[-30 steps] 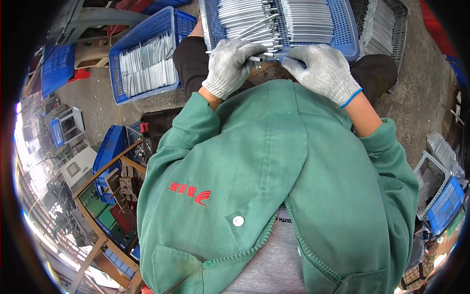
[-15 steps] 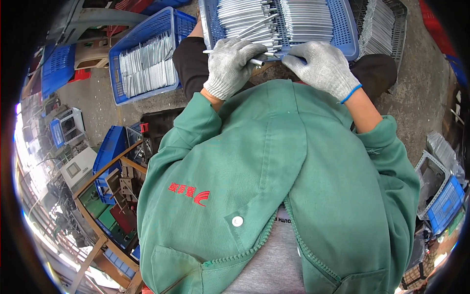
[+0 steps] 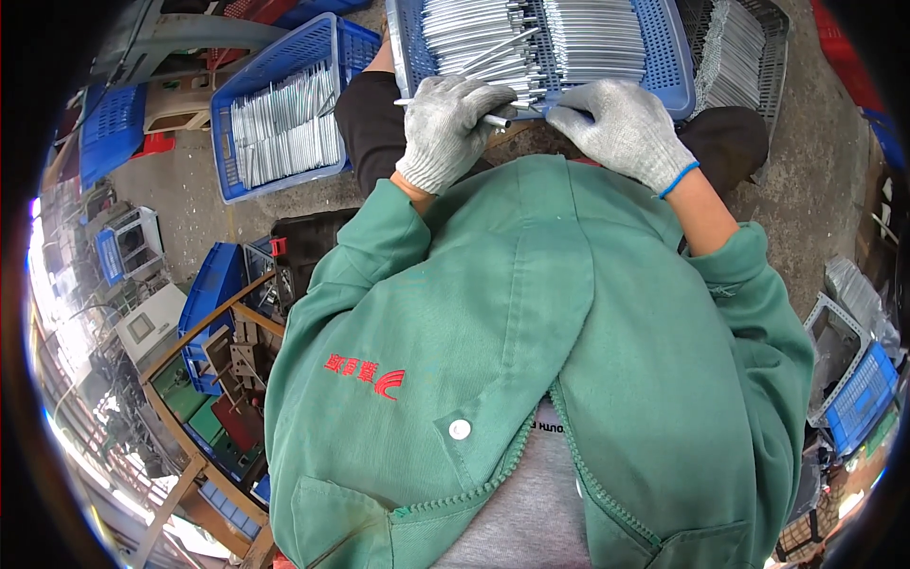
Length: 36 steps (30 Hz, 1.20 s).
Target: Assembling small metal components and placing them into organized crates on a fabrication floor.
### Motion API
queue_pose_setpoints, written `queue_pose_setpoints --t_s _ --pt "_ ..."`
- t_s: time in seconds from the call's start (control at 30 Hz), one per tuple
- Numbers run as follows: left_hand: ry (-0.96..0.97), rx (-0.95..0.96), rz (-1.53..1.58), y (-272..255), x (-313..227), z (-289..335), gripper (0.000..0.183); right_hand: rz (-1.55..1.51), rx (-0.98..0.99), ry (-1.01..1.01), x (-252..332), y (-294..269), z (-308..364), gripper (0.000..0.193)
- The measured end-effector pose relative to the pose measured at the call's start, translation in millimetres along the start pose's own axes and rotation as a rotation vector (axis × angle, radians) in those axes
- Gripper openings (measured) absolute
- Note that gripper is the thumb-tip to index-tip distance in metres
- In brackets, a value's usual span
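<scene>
At far left on the concrete floor (image 3: 190, 199) stands a blue plastic slotted crate (image 3: 275, 95) holding a loose single layer of short silvery metal tubes (image 3: 284, 128), most lying roughly crosswise to the crate's long side. Next comes the left hand (image 3: 445, 128) in a grey knitted work glove, its fingers curled closed around a slim silver metal tube (image 3: 493, 119) whose open end pokes out past the thumb. That tube sits just below the near rim of a second blue plastic slotted crate (image 3: 664, 57) resting on the person's lap, and its long axis runs nearly level, left to right, with the open end pointing toward the right hand (image 3: 621, 128). The right hand, in a matching grey glove with a blue cuff, is bent at the knuckles with its fingertips (image 3: 561, 116) meeting the tube's end area; whether it grips the tube or only touches it I cannot tell. The lap crate is packed with neat rows of the same tubes (image 3: 531, 38), so by my judgement much is already stacked there, while the floor crate's stock suggests a good deal remains. At far right a dark wire basket (image 3: 749, 47) holds more silvery tubes.
</scene>
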<state>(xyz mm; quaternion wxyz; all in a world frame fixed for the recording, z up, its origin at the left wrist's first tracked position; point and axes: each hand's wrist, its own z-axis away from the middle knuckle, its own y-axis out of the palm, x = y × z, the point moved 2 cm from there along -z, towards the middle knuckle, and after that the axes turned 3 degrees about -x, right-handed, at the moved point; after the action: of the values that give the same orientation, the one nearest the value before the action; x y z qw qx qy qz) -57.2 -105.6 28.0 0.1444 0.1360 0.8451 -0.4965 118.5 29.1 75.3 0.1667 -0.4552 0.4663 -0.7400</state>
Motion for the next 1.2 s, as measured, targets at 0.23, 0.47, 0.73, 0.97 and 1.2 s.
queue_pose_setpoints --t_s 0.23,0.47,0.73,0.97,1.2 --pt "-0.001 0.061 -0.091 11 13 1 0.020 -0.211 0.044 0.122 -10 12 -5 0.034" --pt "-0.051 0.257 -0.205 54 52 7 0.020 -0.106 -0.056 0.155 -24 29 -5 0.036" --pt "-0.194 0.390 -0.165 61 62 10 0.022 -0.055 -0.064 0.109 -23 26 1 0.035" --pt "-0.222 0.419 0.103 8 36 -1 0.022 -0.060 -0.088 0.017 -10 9 7 0.033" --pt "-0.156 0.324 0.287 -7 28 1 0.020 0.002 -0.058 -0.033 6 -1 11 0.031"
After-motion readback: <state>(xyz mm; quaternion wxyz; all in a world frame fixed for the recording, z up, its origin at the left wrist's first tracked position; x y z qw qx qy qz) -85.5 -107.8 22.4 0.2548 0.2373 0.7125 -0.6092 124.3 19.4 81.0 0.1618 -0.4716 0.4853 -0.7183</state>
